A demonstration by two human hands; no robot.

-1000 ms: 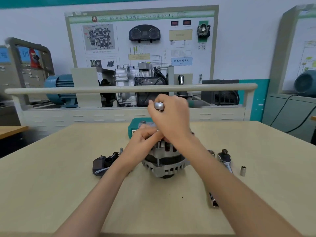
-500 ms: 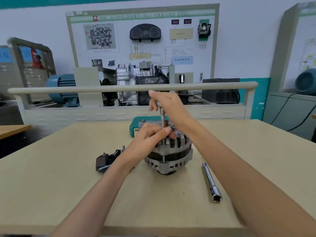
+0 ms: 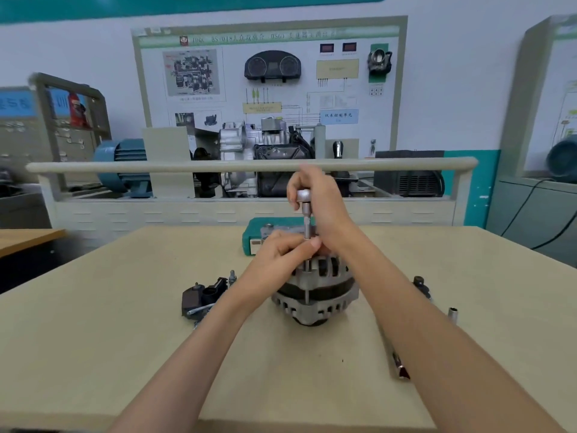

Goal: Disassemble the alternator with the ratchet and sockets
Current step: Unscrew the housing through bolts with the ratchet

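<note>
Head view: since half a second ago the right hand [image 3: 321,198] has stayed atop the upright socket driver [image 3: 306,218], fingers curled round its knob. Left hand [image 3: 281,257] pinches the shaft above the alternator [image 3: 315,295], which stands mid-table [image 3: 93,339]. A loose socket [image 3: 452,314] lies well right

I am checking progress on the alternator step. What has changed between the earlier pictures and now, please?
The right hand rose from low over the alternator, lifting the driver top so the socket shaft now stands upright and exposed. The left hand still pinches the shaft's lower end. The alternator, the black part and the loose socket stayed in place.
</note>
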